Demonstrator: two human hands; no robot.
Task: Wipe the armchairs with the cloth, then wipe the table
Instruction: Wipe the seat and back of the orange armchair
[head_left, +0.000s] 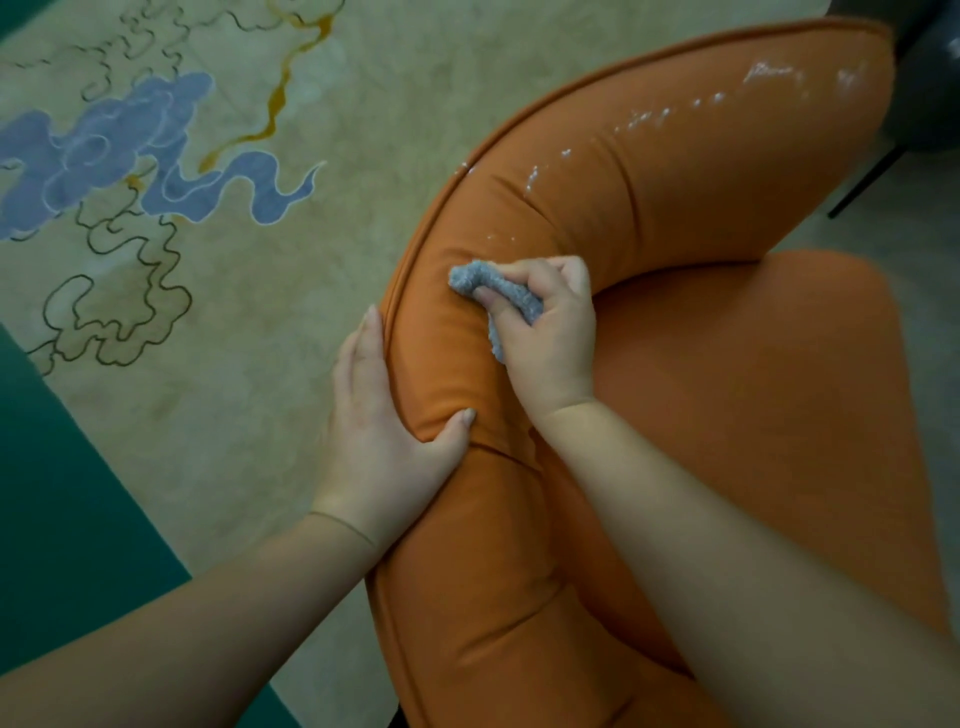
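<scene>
A furnished lounge or living room, by the look of its fittings. An orange upholstered armchair (675, 389) with a padded, curved backrest and piped seams fills the right of the view, white specks scattered along its top. It stands on a large beige rug (218, 249) patterned with blue clouds and wavy brown and gold lines, laid over a green floor (67, 519). At the upper right corner, a second, dark seat (930, 83) on a thin black leg stands close beside the armchair.
</scene>
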